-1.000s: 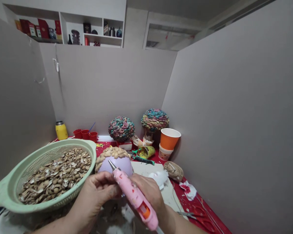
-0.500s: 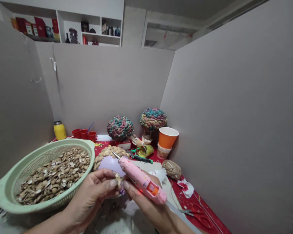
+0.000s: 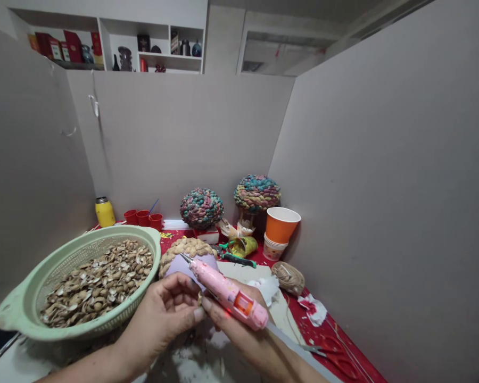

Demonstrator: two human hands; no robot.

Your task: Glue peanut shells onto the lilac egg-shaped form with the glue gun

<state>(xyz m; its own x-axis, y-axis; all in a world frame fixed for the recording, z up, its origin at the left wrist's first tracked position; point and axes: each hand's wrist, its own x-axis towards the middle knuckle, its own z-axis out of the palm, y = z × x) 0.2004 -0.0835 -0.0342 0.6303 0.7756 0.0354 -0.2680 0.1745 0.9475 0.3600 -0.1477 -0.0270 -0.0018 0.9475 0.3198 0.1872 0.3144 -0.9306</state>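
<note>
My right hand [image 3: 239,314] is closed around a pink hot glue gun [image 3: 223,287], its metal nozzle pointing up and left. A small piece of nut shell [image 3: 200,299] sits at the closed fingertips of my left hand [image 3: 167,308], and my right thumb touches it too. Just behind the hands is a smooth purple ball [image 3: 179,264], its far side covered with rows of tan shells [image 3: 187,246]. The hands and the glue gun hide its near part. To the left, a green colander [image 3: 155,250] holds many loose brown shells [image 3: 99,287].
Two shell-covered coloured balls [image 3: 201,208] stand at the back. An orange paper cup [image 3: 281,226], a twine ball [image 3: 288,277], pliers [image 3: 237,259] and red scissors [image 3: 337,356] lie to the right. Red cups [image 3: 142,218] and a yellow bottle [image 3: 105,211] stand back left. Grey panels [image 3: 175,127] enclose the table.
The view has shifted slightly, so the scene sits further right. My left fingers have curled more, and the shell piece has turned and shows less between the hands. The glue gun stays in my right hand.
</note>
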